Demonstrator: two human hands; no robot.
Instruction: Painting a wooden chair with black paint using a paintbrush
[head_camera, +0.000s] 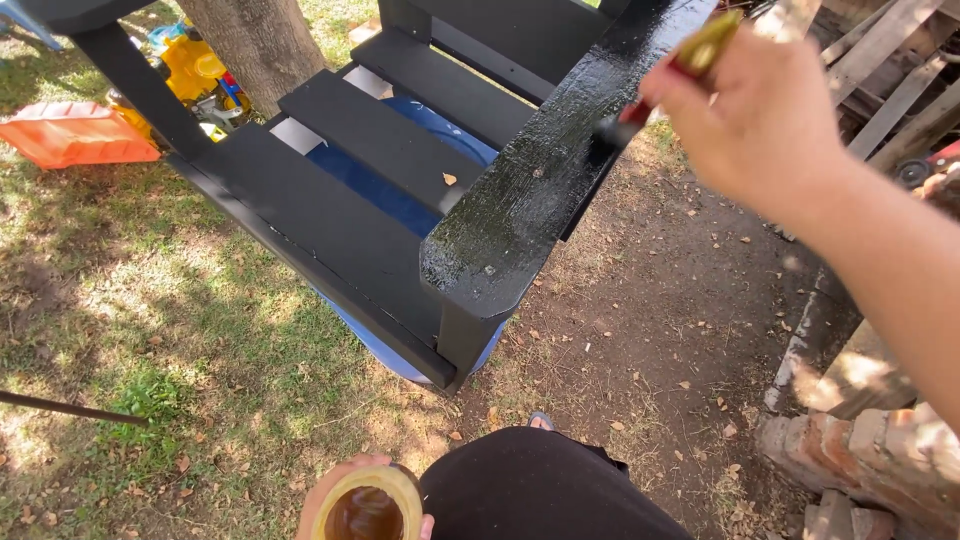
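Home backyard: patchy grass (150, 330), tree trunk (255, 40), plastic toys (190, 70), brick pile (870, 460)

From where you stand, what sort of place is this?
Most likely a backyard used as an outdoor work spot: patchy grass, a tree trunk, stacked bricks, and a black-painted wooden chair being brushed outside.

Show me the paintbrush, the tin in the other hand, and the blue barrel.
paintbrush (617, 128), head view, dark bristle tip
tin (366, 507), head view, brown liquid inside
blue barrel (372, 188), head view, top seen between slats
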